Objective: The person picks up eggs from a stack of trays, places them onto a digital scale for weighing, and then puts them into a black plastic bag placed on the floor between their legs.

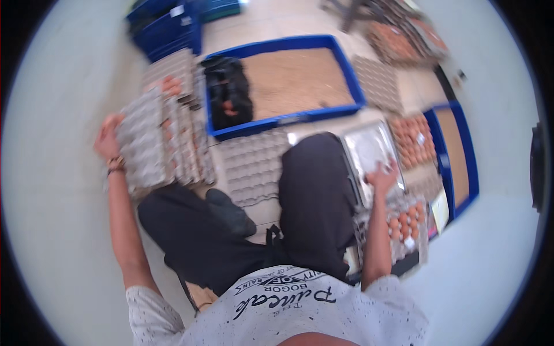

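Observation:
On the left, my left hand (109,135) is at the outer edge of the top grey pulp egg tray (143,136) of a stack; eggs show between the stacked trays. Its fingertips are partly hidden at the tray's edge, so I cannot tell whether they grip it. My right hand (383,176) is over a shiny metal tray (371,147) beside my knee, fingers spread, nothing seen in it. A tray of brown eggs (413,140) lies just beyond, and another part-filled egg tray (404,225) is by my right forearm. Between my legs and the blue bin lies an empty pulp tray (253,166).
Ahead stands a blue bin (298,116) of light brown grainy material, with a black plastic bag (227,93) inside. Blue crates (166,32) are at the upper left. A smaller blue bin (469,160) and more stacked egg trays (396,43) are on the right.

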The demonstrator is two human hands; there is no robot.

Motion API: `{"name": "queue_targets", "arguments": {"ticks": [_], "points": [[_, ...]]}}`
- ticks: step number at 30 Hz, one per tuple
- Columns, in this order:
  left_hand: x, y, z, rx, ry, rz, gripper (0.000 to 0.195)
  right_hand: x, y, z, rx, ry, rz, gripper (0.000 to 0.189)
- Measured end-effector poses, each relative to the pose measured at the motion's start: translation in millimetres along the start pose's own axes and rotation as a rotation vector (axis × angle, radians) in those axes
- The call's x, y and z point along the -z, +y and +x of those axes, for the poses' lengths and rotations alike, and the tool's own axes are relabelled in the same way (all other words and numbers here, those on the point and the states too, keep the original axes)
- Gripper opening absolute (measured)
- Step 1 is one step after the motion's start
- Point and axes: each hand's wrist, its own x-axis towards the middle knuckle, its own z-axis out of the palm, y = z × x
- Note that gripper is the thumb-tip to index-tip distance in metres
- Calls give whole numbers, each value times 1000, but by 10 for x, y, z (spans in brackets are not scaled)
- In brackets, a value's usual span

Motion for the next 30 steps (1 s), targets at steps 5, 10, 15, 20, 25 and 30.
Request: {"name": "queue_targets", "arguments": {"ticks": [5,10,15,20,25,30], "points": [[73,1648,-1280,25,-553,-619,21,731,-2422,-156,245,-336,722,38],[170,2325,-2354,270,-1263,-912,38,854,-3826,-1296,937,-997,434,64],[198,2253,-2679,273,-1400,-907,43,522,-3568,-1575,1093,-1251,312,67],[385,2117,-2268,-109,-1097,-452,47,614,-3349,-1322,627,-1115,285,30],[271,734,-634,-353,-195,86,36,615,-2423,78,149,-298,555,11],[438,-153,-17,-174,-103,655,49,67,-965,910,-414,-311,799,23]]}}
